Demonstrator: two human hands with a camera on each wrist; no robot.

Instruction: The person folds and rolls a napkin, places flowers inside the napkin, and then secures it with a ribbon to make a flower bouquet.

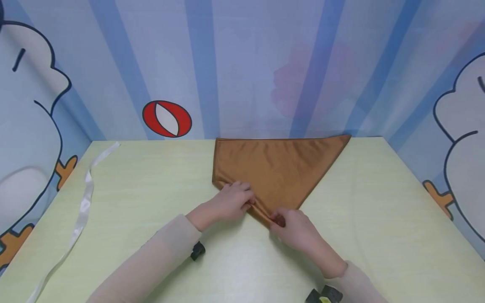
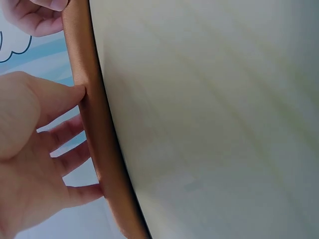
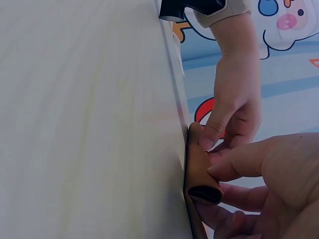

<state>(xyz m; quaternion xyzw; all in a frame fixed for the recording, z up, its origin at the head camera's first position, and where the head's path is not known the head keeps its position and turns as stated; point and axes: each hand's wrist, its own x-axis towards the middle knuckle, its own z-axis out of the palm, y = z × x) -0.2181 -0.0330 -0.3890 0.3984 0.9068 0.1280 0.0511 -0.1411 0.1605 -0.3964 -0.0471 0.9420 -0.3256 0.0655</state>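
Note:
A brown satiny cloth [image 1: 276,172] lies at the back of the table, its near-left edge turned over into a narrow roll [image 2: 92,104]. Partway along that roll, my left hand [image 1: 233,202] holds the cloth, thumb on the near side and fingers beyond it. Closer to the lower corner, my right hand [image 1: 297,229] pinches the roll between thumb and fingers. In the right wrist view, the roll's hollow end [image 3: 205,194] shows beside the right hand [image 3: 284,179], with the left hand [image 3: 237,99] farther along it.
A white ribbon [image 1: 86,198] runs down the left side of the pale table [image 1: 151,176]. A striped blue backdrop [image 1: 242,63] with cartoon figures and a printed red ball stands along the back and sides. Small black devices [image 1: 198,251] sit at both wrists.

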